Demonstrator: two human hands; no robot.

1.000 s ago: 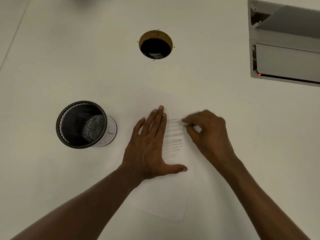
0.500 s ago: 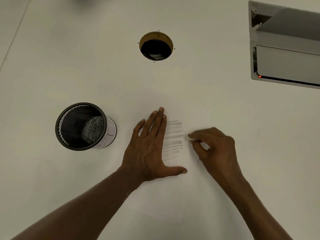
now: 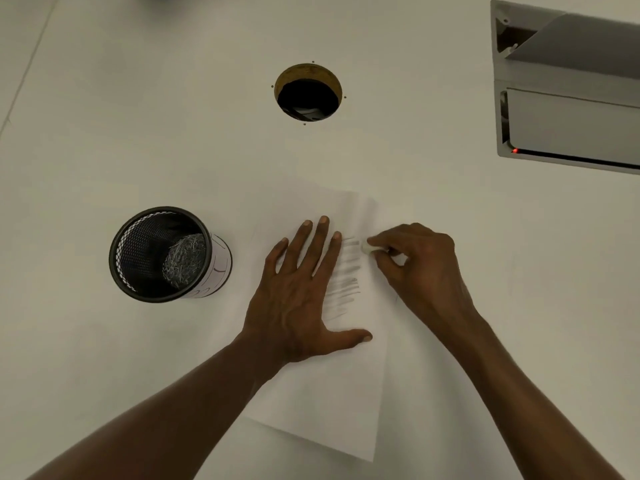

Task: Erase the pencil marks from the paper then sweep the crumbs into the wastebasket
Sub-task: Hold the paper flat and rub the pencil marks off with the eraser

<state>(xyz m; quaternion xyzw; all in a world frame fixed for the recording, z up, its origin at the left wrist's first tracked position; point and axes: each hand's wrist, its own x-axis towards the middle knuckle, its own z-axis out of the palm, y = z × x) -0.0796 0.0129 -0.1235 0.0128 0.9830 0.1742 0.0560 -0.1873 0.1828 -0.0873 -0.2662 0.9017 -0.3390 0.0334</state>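
A white sheet of paper [image 3: 332,403] lies on the white table, with grey pencil marks [image 3: 344,282] in short horizontal strokes near its middle. My left hand [image 3: 298,296] presses flat on the paper just left of the marks, fingers spread. My right hand [image 3: 419,268] pinches a small white eraser [image 3: 367,248], whose tip touches the upper right end of the marks. A black mesh wastebasket [image 3: 162,254] stands upright to the left of the paper, with something grey and shredded inside.
A round cable hole [image 3: 308,93] with a brown rim sits in the table beyond the paper. A grey boxy device [image 3: 568,95] with a red light occupies the far right corner.
My right hand went down and right off the marks half a second ago, then came back up and left to the top strokes. The left hand stayed pressed on the paper.
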